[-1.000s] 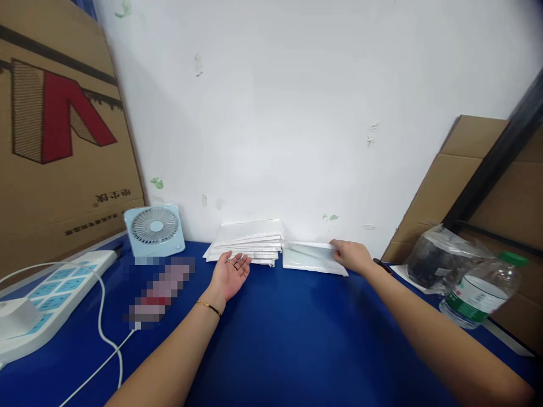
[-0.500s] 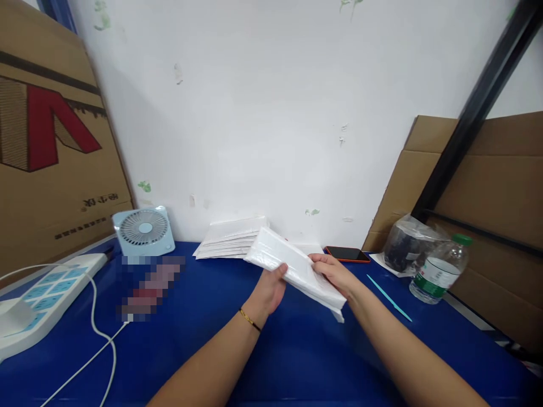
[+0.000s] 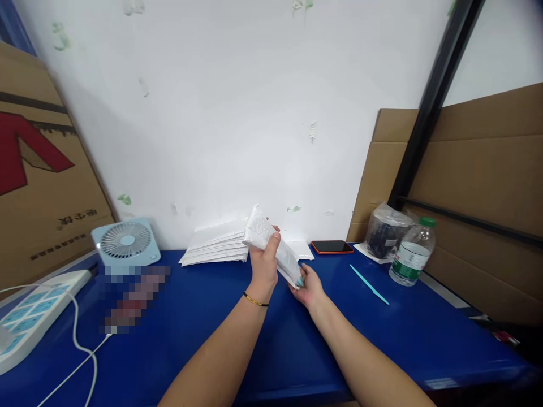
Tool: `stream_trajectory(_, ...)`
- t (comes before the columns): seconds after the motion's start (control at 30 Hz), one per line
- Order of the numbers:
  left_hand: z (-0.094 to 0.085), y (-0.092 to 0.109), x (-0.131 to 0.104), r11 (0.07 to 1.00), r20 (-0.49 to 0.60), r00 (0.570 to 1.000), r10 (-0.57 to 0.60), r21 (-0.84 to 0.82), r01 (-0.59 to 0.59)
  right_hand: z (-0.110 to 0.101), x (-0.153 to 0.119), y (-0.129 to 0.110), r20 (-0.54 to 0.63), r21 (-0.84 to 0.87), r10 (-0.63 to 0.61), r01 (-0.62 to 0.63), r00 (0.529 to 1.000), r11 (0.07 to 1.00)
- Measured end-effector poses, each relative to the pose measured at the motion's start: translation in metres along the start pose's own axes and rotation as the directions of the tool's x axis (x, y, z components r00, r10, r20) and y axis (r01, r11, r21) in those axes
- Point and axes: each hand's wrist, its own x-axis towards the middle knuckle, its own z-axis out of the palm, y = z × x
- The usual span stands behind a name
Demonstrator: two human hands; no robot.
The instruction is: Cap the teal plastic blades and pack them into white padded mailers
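A white padded mailer [image 3: 259,227] is held up above the blue table, tilted with its lower end to the right. My left hand [image 3: 263,264] grips its middle, the thumb across the face toward me. At the lower end, my right hand [image 3: 311,287] is closed around the edge. A small teal bit [image 3: 300,281] shows there by the right fingers; what it belongs to is hidden. Behind my hands lies a stack of white mailers [image 3: 216,244] against the wall, with another white flat item [image 3: 302,249] to its right, partly covered by the held mailer.
On the right are an orange-edged phone [image 3: 332,247], a teal strip-like tool [image 3: 369,284], a bagged dark object [image 3: 382,234] and a green-capped bottle [image 3: 411,254]. A light blue fan [image 3: 126,243] and a power strip [image 3: 31,316] with cables stand left. Cardboard [image 3: 475,186] leans at the right.
The mailer has turned from broad side to a narrower, steeper view. My right hand has slid down to its lower end, and the left hand now has its thumb higher up. The camera view has shifted.
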Motion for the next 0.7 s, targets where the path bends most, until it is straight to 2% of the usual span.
stream_trajectory(0.1, 0.004, 0.0, -0.003, 0.998, -0.004, 0.999, 0.038, 0.045, -0.037, 0.003, 0.001, 0.003, 0.005, -0.018, -0.025, 0.025, 1.0, 1.0)
stream_trajectory(0.27, 0.007, -0.004, -0.006, 0.998, -0.019, 0.998, 0.056, 0.032, -0.055, 0.003, 0.002, 0.006, 0.033, -0.195, -0.142, 0.146, 0.989, 0.97)
stream_trajectory(0.43, -0.003, -0.011, -0.004, 0.993, -0.137, 0.986, 0.09, -0.058, -0.098, -0.012, 0.014, -0.002, -0.061, -0.368, -0.301, 0.259, 0.952, 0.893)
stream_trajectory(0.57, -0.02, -0.005, 0.003, 0.991, -0.221, 0.969, 0.107, -0.049, -0.121, -0.03, 0.019, -0.017, -0.108, -0.605, -0.444, 0.295, 0.889, 0.739)
stream_trajectory(0.7, -0.039, 0.005, 0.004, 0.983, -0.232, 0.956, 0.181, 0.001, -0.186, -0.044, 0.016, -0.032, -0.037, -0.824, -0.581, 0.304, 0.813, 0.477)
